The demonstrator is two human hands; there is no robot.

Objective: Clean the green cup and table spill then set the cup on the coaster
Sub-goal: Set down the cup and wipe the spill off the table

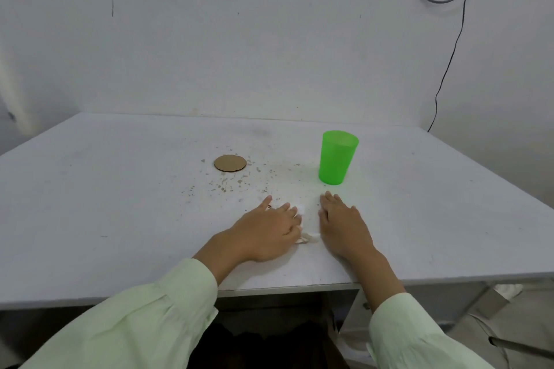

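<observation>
The green cup (337, 157) stands upright on the white table (120, 204), right of centre. A round brown coaster (230, 163) lies flat to its left, with nothing on it. Brown spill spots (236, 181) speckle the table between coaster and cup. My left hand (269, 226) rests palm down on a crumpled white tissue (308, 237), which shows at my fingertips and beside my thumb. My right hand (341, 225) lies flat on the table just right of the tissue, fingers together, below the cup and apart from it.
A white wall (269, 39) stands right behind the table. A black cable (449, 63) hangs down the wall at the right and a grey loop of cable at the top right. The table's front edge (284, 287) is near my forearms.
</observation>
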